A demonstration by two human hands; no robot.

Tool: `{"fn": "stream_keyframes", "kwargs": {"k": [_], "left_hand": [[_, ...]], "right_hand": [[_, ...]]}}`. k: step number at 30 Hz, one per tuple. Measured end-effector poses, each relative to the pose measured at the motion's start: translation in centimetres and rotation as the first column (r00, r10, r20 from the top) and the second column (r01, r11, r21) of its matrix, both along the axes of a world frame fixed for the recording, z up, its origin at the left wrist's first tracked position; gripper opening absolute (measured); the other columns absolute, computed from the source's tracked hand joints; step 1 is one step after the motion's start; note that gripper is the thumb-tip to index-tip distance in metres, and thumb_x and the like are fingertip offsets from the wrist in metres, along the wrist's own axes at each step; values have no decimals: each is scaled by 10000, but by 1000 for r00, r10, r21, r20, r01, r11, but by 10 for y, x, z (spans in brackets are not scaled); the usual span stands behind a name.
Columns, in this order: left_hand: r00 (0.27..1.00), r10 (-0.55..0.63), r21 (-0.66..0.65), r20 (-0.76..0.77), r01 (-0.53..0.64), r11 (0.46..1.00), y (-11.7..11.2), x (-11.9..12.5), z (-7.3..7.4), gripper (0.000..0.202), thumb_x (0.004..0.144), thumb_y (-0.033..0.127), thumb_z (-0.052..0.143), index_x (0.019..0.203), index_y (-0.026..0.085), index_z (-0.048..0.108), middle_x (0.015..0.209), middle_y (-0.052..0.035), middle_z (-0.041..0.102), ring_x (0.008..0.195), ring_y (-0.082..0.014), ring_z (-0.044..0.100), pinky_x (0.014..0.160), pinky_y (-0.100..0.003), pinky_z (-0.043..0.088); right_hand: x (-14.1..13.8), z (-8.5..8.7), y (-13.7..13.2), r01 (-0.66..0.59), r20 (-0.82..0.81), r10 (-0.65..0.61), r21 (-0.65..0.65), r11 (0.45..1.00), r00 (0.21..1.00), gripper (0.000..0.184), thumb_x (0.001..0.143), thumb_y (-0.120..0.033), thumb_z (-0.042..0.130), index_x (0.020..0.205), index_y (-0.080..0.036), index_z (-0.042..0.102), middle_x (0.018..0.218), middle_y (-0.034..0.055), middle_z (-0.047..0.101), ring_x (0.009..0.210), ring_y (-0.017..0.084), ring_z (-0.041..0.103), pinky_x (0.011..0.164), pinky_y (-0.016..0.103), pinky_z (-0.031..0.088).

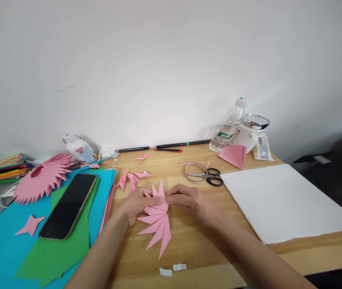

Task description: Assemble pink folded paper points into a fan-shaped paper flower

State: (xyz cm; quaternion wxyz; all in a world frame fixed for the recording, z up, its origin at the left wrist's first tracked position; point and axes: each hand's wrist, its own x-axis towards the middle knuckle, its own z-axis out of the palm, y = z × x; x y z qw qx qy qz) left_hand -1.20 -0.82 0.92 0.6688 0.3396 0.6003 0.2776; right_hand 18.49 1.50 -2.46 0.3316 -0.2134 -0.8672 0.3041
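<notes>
A fan of pointed pink folded paper pieces [159,224] is held over the wooden table, its spikes fanning mostly left and toward me. My left hand [139,204] grips it from the left, thumb lying across the upper folds. At its upper right edge, my right hand [189,200] has thumb and fingers pinched together; whether paper is between them is hidden. Just beyond my left hand lie several loose pink folded pieces [132,178]. Two small whitish strips [180,267] rest on the table in front of the fan.
Left: a pink paper ring [43,176], a phone [70,204] on green and blue paper [2,249]. Right: black-handled scissors [214,176], a tape roll [195,172], a white board [291,204]. At the back: a water bottle [226,128], a mug [247,130], pens [183,143].
</notes>
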Motion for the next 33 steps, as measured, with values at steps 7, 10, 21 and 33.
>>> {"fn": "stream_keyframes", "kwargs": {"k": [7, 10, 21, 33], "left_hand": [[1000, -3, -15, -5, 2, 1000, 1, 0, 1, 290, 414, 290, 818, 547, 111, 633, 423, 38, 513, 385, -58, 401, 411, -186, 264], [1000, -13, -25, -5, 12, 1000, 1, 1, 1, 295, 408, 289, 820, 535, 112, 620, 422, 39, 508, 387, -59, 400, 412, -185, 253], [999, -34, -7, -10, 34, 999, 1, 0, -1, 286, 418, 293, 818, 546, 110, 640, 443, 26, 537, 387, -60, 412, 406, -182, 251], [997, -76, -2, 11, 76, 997, 1, -1, -2, 277, 445, 293, 818, 551, 100, 650, 449, 18, 538, 400, -54, 414, 396, -166, 262]], "right_hand": [[-3, 4, -2, 6, 44, -7, 30, 1000, 999, 241, 903, -198, 395, 991, -193, 620, 924, 74, 584, 769, 144, 558, 656, 238, 454], [-5, 3, -3, 12, 70, -15, 40, 999, 997, 228, 911, -177, 375, 958, -174, 597, 926, 80, 580, 786, 143, 552, 692, 247, 457], [-10, -2, 1, 78, -73, -85, -88, 993, 994, 197, 861, -265, 508, 841, -195, 690, 818, 84, 653, 728, 159, 621, 656, 261, 489], [-11, -5, 1, 44, -52, -46, -26, 999, 998, 214, 868, -246, 497, 818, -179, 694, 803, 81, 665, 717, 151, 627, 648, 246, 497]]}}
